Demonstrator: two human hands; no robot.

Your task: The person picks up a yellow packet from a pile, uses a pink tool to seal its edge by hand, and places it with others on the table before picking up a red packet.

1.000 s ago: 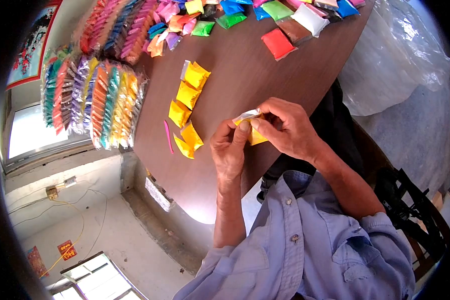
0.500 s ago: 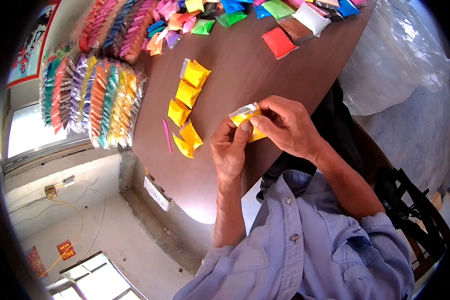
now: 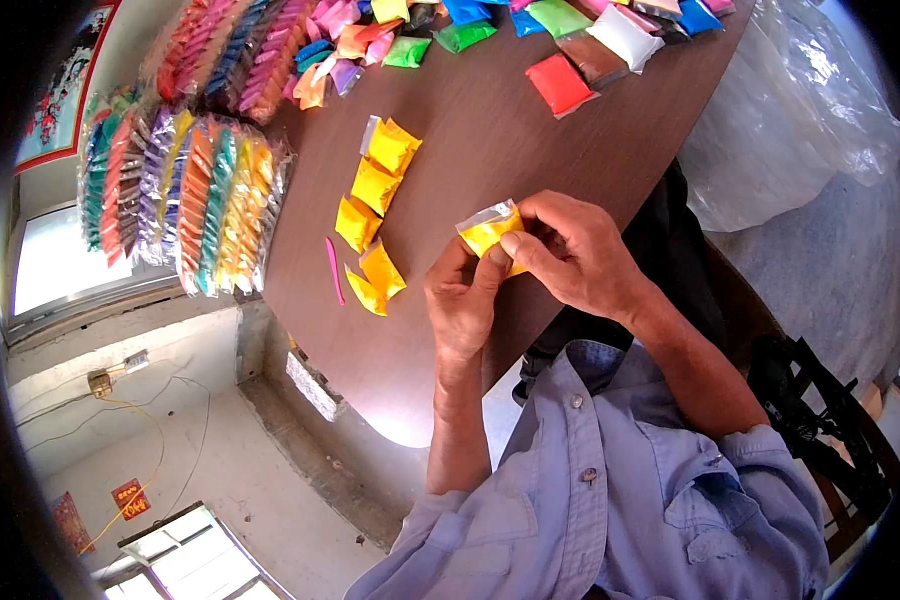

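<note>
Between both hands is a small yellow packet with a clear plastic edge at its top. My left hand pinches its lower left side, thumb on the front. My right hand grips the right side, its thumb pressed near the left thumb. The fingers hide the packet's lower part. To the left, several more yellow packets lie in a loose column on the brown table. Beside them rests a thin pink stick-like tool.
Bundled rows of colourful packets in clear wrap stand at the table's left edge. Loose packets of many colours lie along the far side, with a red packet nearest. A large clear plastic bag is at the right, beyond the table edge.
The yellow packet has tilted slightly, and less of its lower part shows between the hands. My left hand has shifted a little to the right. Everything on the table stays put.
</note>
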